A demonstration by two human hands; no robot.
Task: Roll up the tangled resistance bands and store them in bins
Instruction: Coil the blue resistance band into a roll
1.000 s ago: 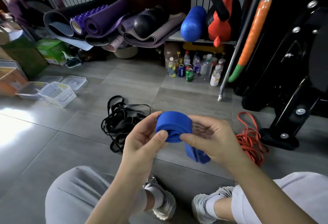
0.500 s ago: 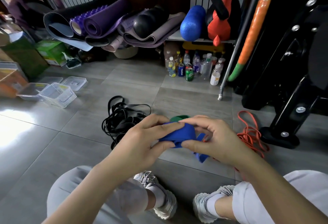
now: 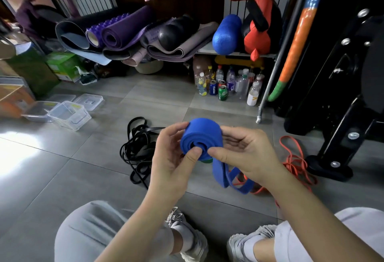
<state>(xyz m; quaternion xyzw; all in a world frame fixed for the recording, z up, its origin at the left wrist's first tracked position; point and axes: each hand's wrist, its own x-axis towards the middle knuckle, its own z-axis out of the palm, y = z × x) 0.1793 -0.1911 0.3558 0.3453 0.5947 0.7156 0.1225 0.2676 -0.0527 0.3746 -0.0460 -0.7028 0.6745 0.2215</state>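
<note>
1. I hold the blue band (image 3: 200,137) in front of me, above the floor (image 3: 99,178). Most of it is wound into a thick roll between my two hands.
2. My left hand (image 3: 172,157) grips the roll: the thumb presses on the spiral end near its centre, and the other fingers curl around the far side.
3. My right hand (image 3: 247,153) holds the opposite side, with the thumb at the edge of the roll and the fingers curled behind it.
4. A loose tail (image 3: 226,178) of the band hangs down below my right hand, so I judge that this roll is nearly finished but not yet closed.
5. Something green (image 3: 207,160) shows just under the roll; I cannot tell what it is.
6. The black bands (image 3: 139,147) lie tangled on the floor beyond my left hand, and the orange band (image 3: 295,162) lies in loose loops at my right. Neither is rolled.
7. The clear bins (image 3: 68,114) stand well apart at my left, and I see no band inside them. I think the task is in its early part.
</note>
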